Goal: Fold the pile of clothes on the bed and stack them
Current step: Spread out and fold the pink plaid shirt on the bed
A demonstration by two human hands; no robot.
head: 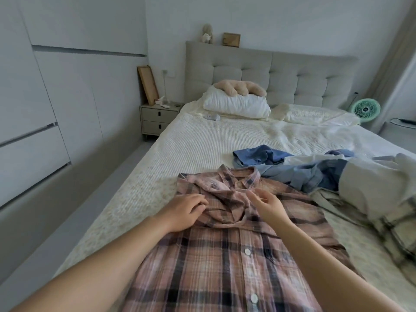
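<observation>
A pink plaid button shirt [225, 255] lies spread face up on the bed [180, 149], collar away from me. My left hand [184, 210] rests on the rumpled cloth near the left shoulder, fingers curled into a fold. My right hand [267, 204] hovers over the chest just below the collar, fingers loosely bent and holding nothing. To the right lies a pile of unfolded clothes: blue garments [292, 165], a white piece [369, 183] and a pale checked piece [400, 233].
A white pillow [236, 104] with a beige plush toy sits at the padded headboard [292, 79]. A nightstand [157, 119] stands left of the bed, wardrobe doors [45, 97] line the left wall, and a green fan [365, 109] is at the right.
</observation>
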